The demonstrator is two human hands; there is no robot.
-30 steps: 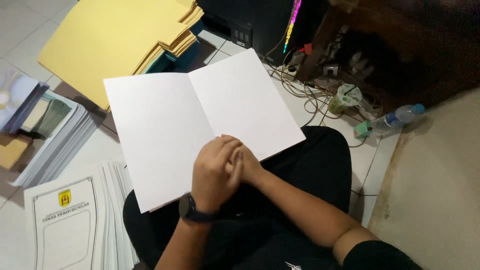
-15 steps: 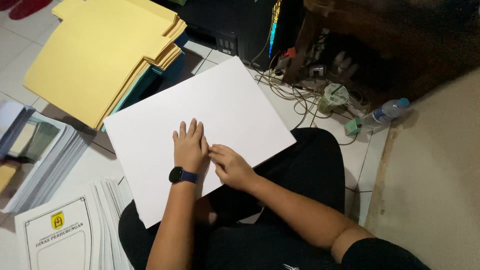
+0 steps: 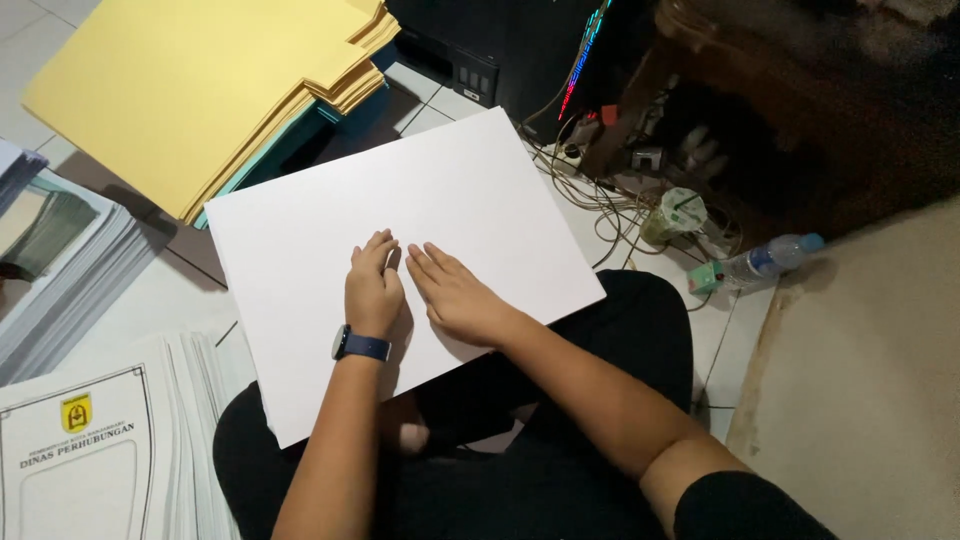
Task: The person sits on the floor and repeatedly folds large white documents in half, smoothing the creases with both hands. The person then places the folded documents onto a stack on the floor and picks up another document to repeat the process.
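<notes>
A large white sheet of paper [image 3: 330, 230] lies spread flat across my lap and the tiled floor. My left hand [image 3: 373, 285], with a dark watch on its wrist, rests flat on the middle of the sheet, fingers together. My right hand [image 3: 455, 295] lies flat beside it, fingers stretched out on the paper. Both palms press down on the sheet and hold nothing. I sit cross-legged in black trousers.
A thick pile of yellow folders [image 3: 200, 90] lies at the upper left. Stacks of printed white sheets [image 3: 90, 450] sit at the lower left. Tangled cables [image 3: 610, 200], a plastic bottle [image 3: 765, 260] and dark wooden furniture [image 3: 800, 100] are at the upper right.
The sheet showed a centre fold one second ago with both hands clasped at its lower edge; now it lies flat and both hands are spread side by side on it.
</notes>
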